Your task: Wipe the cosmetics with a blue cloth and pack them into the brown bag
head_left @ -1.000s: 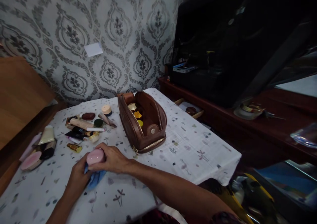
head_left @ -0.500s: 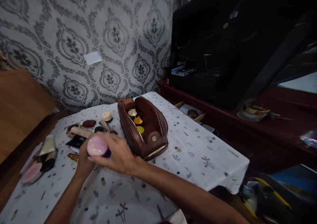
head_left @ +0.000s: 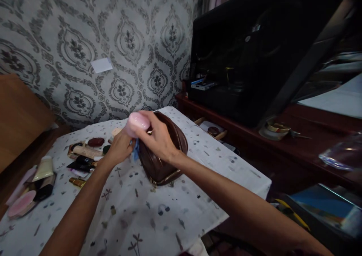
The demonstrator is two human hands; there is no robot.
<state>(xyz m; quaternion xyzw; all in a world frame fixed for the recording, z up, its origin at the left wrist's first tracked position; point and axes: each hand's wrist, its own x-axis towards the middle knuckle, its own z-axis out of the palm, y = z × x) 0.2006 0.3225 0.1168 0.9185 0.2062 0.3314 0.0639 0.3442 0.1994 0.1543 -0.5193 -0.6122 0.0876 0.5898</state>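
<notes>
My right hand [head_left: 160,137] grips a glossy pink rounded container [head_left: 139,122], its kind unclear, above the left edge of a brown leather toiletry bag [head_left: 152,163]. Close against the container's left side is my left hand [head_left: 120,147], its fingers curled around a blue cloth [head_left: 136,150] that hangs below them. The bag is unzipped, but my right hand and the container hide most of its inside.
Left of my hands lie several cosmetics, including a dark red oval case [head_left: 96,142], a gold tube [head_left: 76,182], a cream tube [head_left: 43,168] and a pink compact [head_left: 22,204]. A black television [head_left: 240,59] stands at right above an open drawer [head_left: 220,134].
Both hands have moved right and up with the pink container, from beside the bag to over its left edge. The blue cloth now shows more clearly.
</notes>
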